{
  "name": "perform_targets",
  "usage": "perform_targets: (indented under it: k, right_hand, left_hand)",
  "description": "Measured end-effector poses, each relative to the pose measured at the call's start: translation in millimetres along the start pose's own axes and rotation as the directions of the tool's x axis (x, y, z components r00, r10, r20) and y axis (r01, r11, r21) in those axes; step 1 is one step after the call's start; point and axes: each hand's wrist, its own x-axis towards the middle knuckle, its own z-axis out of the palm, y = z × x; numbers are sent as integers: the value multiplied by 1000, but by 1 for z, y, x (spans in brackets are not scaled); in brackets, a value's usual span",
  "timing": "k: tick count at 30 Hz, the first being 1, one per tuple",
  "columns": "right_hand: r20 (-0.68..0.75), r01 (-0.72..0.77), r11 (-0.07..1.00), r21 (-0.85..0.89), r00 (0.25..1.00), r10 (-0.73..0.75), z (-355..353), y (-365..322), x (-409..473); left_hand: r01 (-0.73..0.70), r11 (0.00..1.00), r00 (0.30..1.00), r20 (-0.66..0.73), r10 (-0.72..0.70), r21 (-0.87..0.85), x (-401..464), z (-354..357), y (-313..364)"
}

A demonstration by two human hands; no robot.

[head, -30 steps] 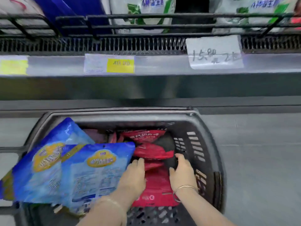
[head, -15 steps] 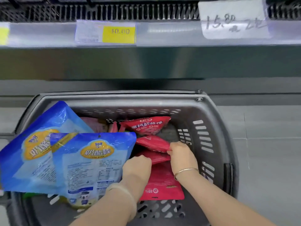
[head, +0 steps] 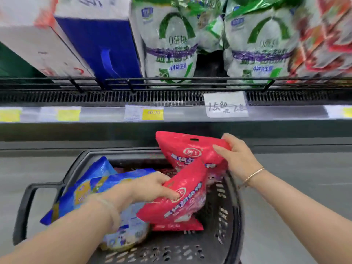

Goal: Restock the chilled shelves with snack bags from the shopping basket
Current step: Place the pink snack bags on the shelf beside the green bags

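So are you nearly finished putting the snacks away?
Not nearly. Nothing from the basket looks shelved yet; the shelf above shows only boxes and green-and-white bags. In hand: the right hand has a grip on one red bag lifted above the basket, and the left hand holds a second red bag. Left: blue bags and at least one more red bag remain inside.

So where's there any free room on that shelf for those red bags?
One dark gap shows between the two green-and-white bags. Elsewhere the shelf is packed: blue box left, red packs right. The basket's near mesh floor is bare.
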Motion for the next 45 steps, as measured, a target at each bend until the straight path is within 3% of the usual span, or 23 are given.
perform_targets:
  k: [3, 8, 11, 15, 17, 19, 21, 24, 26, 28, 30, 32, 34, 38, 41, 43, 45]
  right_hand:
    - [-2, 93, 993, -69, 996, -94, -21, -47, 1]
    - [-54, 241, 969, -46, 969, -243, -54, -125, -4]
    - [-69, 346, 937, -45, 935, -348, -66, -172, -8]
    - [-99, 503, 863, 39, 861, -498, -80, -232, -13]
    - [-118, 561, 825, 73, 826, -551, -87, -261, -15]
    - [-131, 610, 784, 112, 792, -597, -94, -291, -19]
    - [-130, 649, 746, 147, 761, -636, -98, -319, -20]
    - [-125, 681, 713, 167, 732, -670, -98, -357, -22]
    - [-124, 692, 687, 222, 719, -684, -99, -378, -23]
    - [-85, 643, 657, 393, 737, -671, -104, -391, -21]
    - [57, 531, 689, 494, 771, -634, -108, -395, -19]
    - [176, 478, 758, 445, 783, -597, -106, -390, -17]
    - [187, 451, 805, 384, 816, -547, -97, -386, -16]
    - [134, 379, 787, 487, 858, -496, -75, -378, -7]
    - [90, 392, 800, 454, 873, -479, -68, -375, 4]
    - [44, 360, 800, 479, 901, -431, -69, -374, 13]
    - [50, 325, 810, 488, 916, -397, -72, -373, 21]
  left_hand:
    - [25, 997, 998, 56, -22, -67, -35, -30, 35]
    - [-4, 997, 998, 58, 0, 78, -108, -77, 95]
    - [-78, 991, 996, 52, 72, 106, -159, -97, 137]
    - [-186, 936, 975, -58, 213, 297, -226, -108, 194]
    - [-252, 858, 905, -204, 373, 448, -251, -113, 213]
    - [-299, 756, 790, -293, 538, 583, -275, -118, 229]
    - [-398, 699, 713, -280, 643, 594, -298, -121, 248]
    - [-468, 686, 663, -292, 689, 558, -322, -129, 275]
    - [-447, 655, 605, -332, 723, 610, -336, -133, 294]
    - [-477, 625, 516, -380, 768, 617, -349, -137, 307]
    - [-517, 603, 437, -418, 796, 607, -360, -137, 316]
    - [-536, 572, 375, -432, 820, 621, -367, -139, 323]
    - [-533, 583, 367, -453, 813, 613, -370, -140, 332]
    - [-499, 624, 390, -487, 782, 602, -355, -149, 340]
    - [-414, 670, 409, -532, 742, 616, -338, -157, 341]
    - [-372, 698, 375, -589, 716, 612, -331, -163, 338]
    - [-439, 738, 327, -674, 663, 513, -329, -171, 329]
